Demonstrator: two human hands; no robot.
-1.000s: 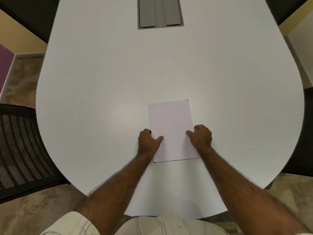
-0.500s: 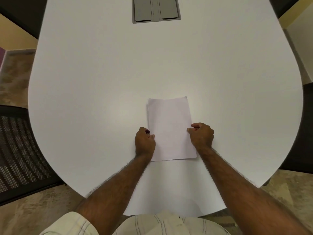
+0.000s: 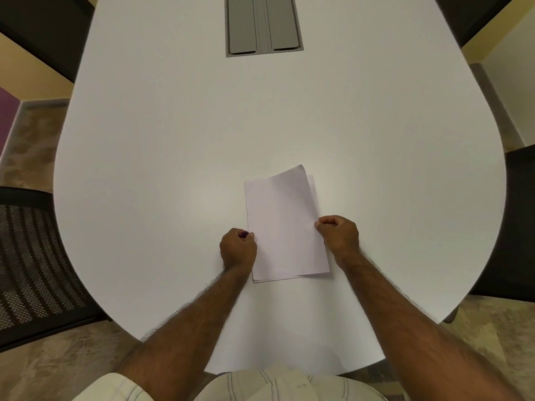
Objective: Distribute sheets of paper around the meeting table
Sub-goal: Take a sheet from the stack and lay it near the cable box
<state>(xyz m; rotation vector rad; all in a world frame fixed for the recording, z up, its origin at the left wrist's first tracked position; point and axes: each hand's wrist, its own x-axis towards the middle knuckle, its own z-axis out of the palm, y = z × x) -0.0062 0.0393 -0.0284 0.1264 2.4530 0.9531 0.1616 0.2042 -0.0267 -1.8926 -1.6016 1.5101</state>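
Observation:
A small stack of white paper sheets [image 3: 285, 224] lies on the white meeting table [image 3: 173, 157], straight ahead of me. The top sheet is lifted and skewed, its far right corner raised above the sheets below. My right hand [image 3: 338, 234] pinches the top sheet's right edge. Against the stack's left edge sits my left hand [image 3: 238, 248], fingers curled, thumb touching the paper.
A grey hatch with two lids [image 3: 263, 24] is set into the table's middle at the far end. A black mesh chair [image 3: 31, 264] stands at the left, and a dark chair [image 3: 518, 227] at the right. Carpet shows around the table.
The top sheet's right side has come up off the stack and turned slightly. My left thumb has pulled back from on top of the paper to its left edge.

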